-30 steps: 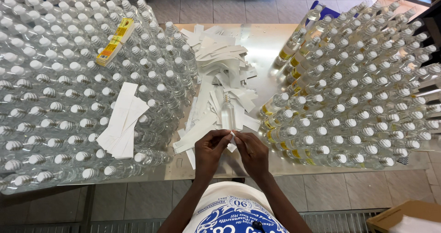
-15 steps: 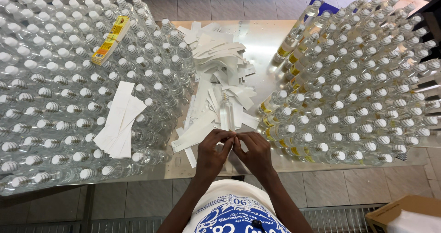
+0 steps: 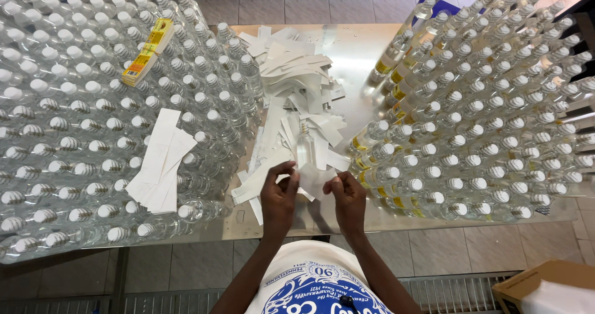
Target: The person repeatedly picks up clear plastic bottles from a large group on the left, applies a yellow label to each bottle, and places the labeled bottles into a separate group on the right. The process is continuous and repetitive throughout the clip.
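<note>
My left hand [image 3: 279, 196] and my right hand [image 3: 347, 197] are held close together above the near edge of the steel table [image 3: 353, 47]. Both pinch a white paper strip [image 3: 310, 179] stretched between them. Just beyond the strip a clear uncapped bottle [image 3: 304, 145] stands among a heap of loose white paper backings [image 3: 297, 78]. A mass of clear white-capped bottles [image 3: 80, 122] fills the left side. Yellow-labelled capped bottles [image 3: 489, 109] fill the right side.
A stack of white strips [image 3: 160, 162] lies on the left bottles, and a stack of yellow labels [image 3: 147, 51] lies farther back. A cardboard box [image 3: 545, 286] sits on the tiled floor at lower right. A blue object [image 3: 437, 7] shows behind the right bottles.
My hands have drawn slightly apart, and the white strip between them now shows more clearly. The view shifted a little; the bottles stayed in place.
</note>
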